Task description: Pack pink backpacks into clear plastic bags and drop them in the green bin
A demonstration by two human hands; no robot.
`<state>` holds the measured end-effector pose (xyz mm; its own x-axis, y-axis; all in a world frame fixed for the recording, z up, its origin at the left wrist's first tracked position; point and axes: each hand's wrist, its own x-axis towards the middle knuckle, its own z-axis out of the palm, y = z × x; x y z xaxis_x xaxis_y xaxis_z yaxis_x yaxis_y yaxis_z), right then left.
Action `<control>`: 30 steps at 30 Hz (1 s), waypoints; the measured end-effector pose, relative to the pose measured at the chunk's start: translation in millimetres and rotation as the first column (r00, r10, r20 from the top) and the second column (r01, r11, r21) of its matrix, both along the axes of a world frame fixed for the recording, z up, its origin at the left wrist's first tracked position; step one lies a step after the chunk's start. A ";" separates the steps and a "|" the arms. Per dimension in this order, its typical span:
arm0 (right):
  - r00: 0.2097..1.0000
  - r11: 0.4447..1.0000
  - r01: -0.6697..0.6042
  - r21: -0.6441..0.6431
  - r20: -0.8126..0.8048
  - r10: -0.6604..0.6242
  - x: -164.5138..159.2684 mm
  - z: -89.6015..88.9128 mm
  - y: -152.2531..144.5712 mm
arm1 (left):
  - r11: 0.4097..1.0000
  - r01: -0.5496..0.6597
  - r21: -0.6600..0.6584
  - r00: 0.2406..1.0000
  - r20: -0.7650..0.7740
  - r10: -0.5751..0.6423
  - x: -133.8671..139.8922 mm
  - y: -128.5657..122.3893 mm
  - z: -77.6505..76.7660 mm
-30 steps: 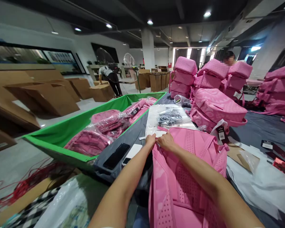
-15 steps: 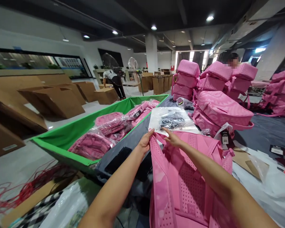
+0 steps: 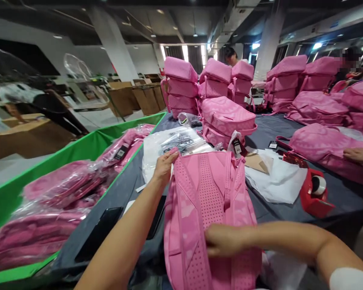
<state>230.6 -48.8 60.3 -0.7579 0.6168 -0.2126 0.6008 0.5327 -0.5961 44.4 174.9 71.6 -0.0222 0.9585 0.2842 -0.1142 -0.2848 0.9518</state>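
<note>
A pink backpack [image 3: 213, 193] stands in front of me with its back panel and perforated shoulder straps facing up toward me. My left hand [image 3: 166, 161] is closed on its top left corner, where a strap begins. Lower down, my right hand [image 3: 226, 239] is at the inner edge of the left shoulder strap [image 3: 195, 225]. Its fingers are tucked out of sight there and blurred by motion, so their grip is unclear. Just beyond the backpack's top lies a stack of clear plastic bags [image 3: 178, 141] with black print.
A green-edged bin [image 3: 27, 161] on the left holds pink backpacks in plastic [image 3: 69, 181]. Dark phones [image 3: 99, 233] lie at the table edge. Stacked pink backpacks [image 3: 181, 84] stand behind. To the right are a red tape dispenser [image 3: 316, 197] and another person's hand [image 3: 359, 155] on a backpack.
My view has swung right. My right hand has moved from the backpack's top down to the middle of the strap, while my left keeps hold of the top corner.
</note>
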 end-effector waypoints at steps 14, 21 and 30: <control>0.200 0.241 0.969 -0.046 -0.422 -0.884 185.9 13.6 136.9 | 0.787 0.481 0.386 0.633 -0.774 -0.007 111.1 -51.6 -4.0; 0.358 0.296 0.931 0.213 -0.683 -0.637 147.8 34.8 116.8 | 0.760 0.590 0.273 0.623 -0.752 -0.213 175.2 -43.5 -3.9; 0.553 0.340 0.832 0.438 -0.699 -0.454 101.2 34.7 61.0 | 0.807 0.501 0.313 0.687 -0.711 -0.151 177.0 -23.9 -14.9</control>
